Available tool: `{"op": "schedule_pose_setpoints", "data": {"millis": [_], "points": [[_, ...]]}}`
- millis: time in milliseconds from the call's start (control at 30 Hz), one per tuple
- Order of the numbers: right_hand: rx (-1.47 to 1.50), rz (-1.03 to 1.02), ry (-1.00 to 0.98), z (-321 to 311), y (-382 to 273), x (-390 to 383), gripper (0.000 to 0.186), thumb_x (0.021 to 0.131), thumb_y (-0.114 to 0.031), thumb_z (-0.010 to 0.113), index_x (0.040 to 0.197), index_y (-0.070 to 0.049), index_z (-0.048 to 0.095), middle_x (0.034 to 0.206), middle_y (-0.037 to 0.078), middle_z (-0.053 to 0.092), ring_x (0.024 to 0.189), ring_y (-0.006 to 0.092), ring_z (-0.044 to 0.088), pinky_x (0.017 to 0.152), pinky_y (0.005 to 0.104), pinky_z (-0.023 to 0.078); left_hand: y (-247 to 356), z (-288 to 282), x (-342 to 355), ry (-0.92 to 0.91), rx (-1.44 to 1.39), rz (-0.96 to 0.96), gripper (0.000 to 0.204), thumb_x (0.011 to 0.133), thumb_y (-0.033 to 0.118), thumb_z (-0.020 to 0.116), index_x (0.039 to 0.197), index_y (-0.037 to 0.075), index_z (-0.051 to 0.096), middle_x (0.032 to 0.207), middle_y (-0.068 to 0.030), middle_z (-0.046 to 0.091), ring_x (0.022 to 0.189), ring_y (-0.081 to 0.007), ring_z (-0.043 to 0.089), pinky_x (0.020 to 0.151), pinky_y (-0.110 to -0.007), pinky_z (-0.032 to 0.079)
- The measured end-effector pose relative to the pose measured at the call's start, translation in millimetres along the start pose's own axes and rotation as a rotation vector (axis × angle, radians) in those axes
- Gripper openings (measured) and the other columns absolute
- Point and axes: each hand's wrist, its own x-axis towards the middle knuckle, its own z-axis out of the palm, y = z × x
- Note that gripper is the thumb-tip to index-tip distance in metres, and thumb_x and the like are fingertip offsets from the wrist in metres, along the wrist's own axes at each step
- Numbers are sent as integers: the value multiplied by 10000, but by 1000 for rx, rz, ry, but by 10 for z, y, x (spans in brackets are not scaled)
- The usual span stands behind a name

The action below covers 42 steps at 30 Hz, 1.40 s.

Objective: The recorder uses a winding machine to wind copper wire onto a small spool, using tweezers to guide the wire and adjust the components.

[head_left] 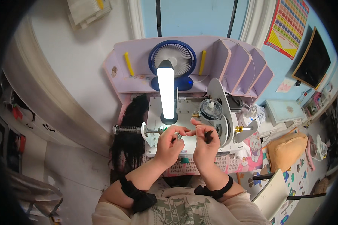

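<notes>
My left hand (168, 146) and my right hand (205, 146) meet fingertip to fingertip over a white tabletop machine (154, 107). Both have their fingers closed. Something small and dark shows in each hand, too small to name, and whatever lies between the fingertips cannot be made out. Just beyond the right hand, a clear round spool (211, 108) is mounted on the machine. A spring-loaded shaft (129, 129) sticks out at its left side. Long black hair-like strands (127, 144) hang down left of the machine. Below the hands, a green knob (184, 159) sits at the front.
A lit lamp (166, 92) stands upright just past my hands. Behind it are a blue fan (173, 56) and a lilac shelf (135, 84) with dividers. The machine's tall white side plate (218, 92) rises at right. An orange cushion (287, 150) lies farther right.
</notes>
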Motion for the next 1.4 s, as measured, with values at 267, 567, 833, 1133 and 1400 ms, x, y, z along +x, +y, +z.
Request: {"op": "schedule_pose_setpoints", "data": {"millis": [267,567,833,1133,1400], "points": [[-177,-198,-89,-348,206,-469,65,855,50,497,853,-10,522,773,103,599,680,167,585,660,264,469,63,11,21,6,32,-44,238,784,-37,470,1007,48,469,1112,-112,600,665,-25,439,620,-187,386],[-39,195,-85,-257,141,-350,163,809,128,500,887,-9,544,904,111,609,788,180,585,699,281,475,59,30,6,44,61,-45,248,808,-24,476,1045,50,477,1118,-102,604,652,-17,425,616,-183,380],[-346,-514,-561,-388,13,-684,253,652,81,604,867,-53,591,902,110,627,721,263,604,641,322,483,35,74,26,84,61,21,228,790,-11,511,1014,31,509,1047,-43,646,527,-8,333,493,-180,312],[-226,-435,-656,-439,-126,-642,204,697,61,620,867,-50,593,900,105,649,753,244,627,656,319,500,67,49,19,31,74,-43,295,798,-49,465,1080,40,468,1111,-103,617,663,-32,475,637,-196,410],[172,-265,-286,-435,-348,-573,120,925,-98,564,856,0,556,892,153,640,744,181,623,674,298,519,-15,-29,28,-41,576,417,347,672,-136,504,895,50,694,1122,-117,605,822,-179,600,660,-240,454]]}}
